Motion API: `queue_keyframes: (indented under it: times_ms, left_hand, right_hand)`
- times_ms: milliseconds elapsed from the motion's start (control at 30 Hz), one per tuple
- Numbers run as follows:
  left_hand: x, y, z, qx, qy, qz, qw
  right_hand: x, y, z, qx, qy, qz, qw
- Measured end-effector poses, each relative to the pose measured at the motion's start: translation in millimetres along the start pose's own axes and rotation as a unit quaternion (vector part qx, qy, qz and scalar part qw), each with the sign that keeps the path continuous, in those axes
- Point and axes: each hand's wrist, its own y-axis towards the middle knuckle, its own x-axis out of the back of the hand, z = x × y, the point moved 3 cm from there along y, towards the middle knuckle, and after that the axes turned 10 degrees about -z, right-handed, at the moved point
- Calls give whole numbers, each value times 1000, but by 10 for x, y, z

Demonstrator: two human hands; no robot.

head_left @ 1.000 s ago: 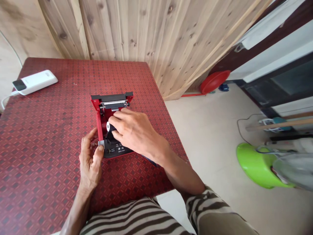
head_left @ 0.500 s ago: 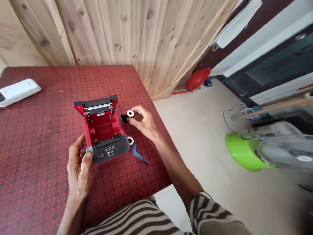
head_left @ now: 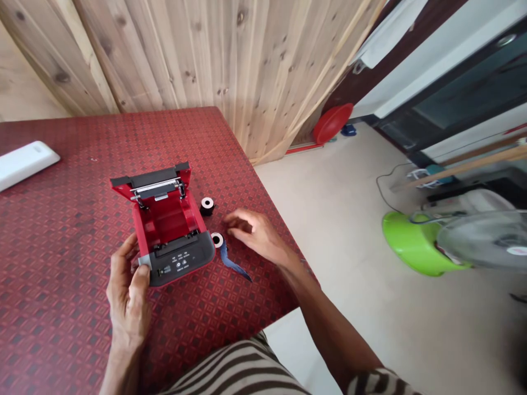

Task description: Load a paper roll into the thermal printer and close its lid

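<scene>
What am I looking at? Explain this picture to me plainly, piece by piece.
The camera sits on a person's head and looks down at their own two bare hands over a red patterned table. The left hand grips the front corner of a small red machine, probably a printer, whose lid stands open. The right hand is open and holds nothing. Beside it stands a black roll. A second roll, next to the machine, trails a blue strip. A white device lies far left. On the floor are a green tub and a fan.
</scene>
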Motion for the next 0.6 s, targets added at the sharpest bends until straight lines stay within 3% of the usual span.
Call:
queue_keyframes:
  times_ms: [133, 233, 333, 500, 600]
  left_hand:
    - [-3, -1, -2, 8, 4, 3, 1000]
    - [-11, 0, -12, 13, -3, 4, 1000]
    - [-16, -4, -17, 21, -11, 2, 1000]
    - [-18, -13, -23, 26, -11, 7, 1000]
    - [-19, -13, -26, 35, -17, 10, 999]
  right_hand:
    - [-126, -174, 51, 58, 1, 56, 997]
    - [-229, -182, 69, 84, -17, 45, 995]
    - [-127, -175, 184, 83, -28, 21, 996]
    - [193, -79, 790, 161, -70, -13, 984]
    - [32, 63, 1194, 271, -148, 31, 951]
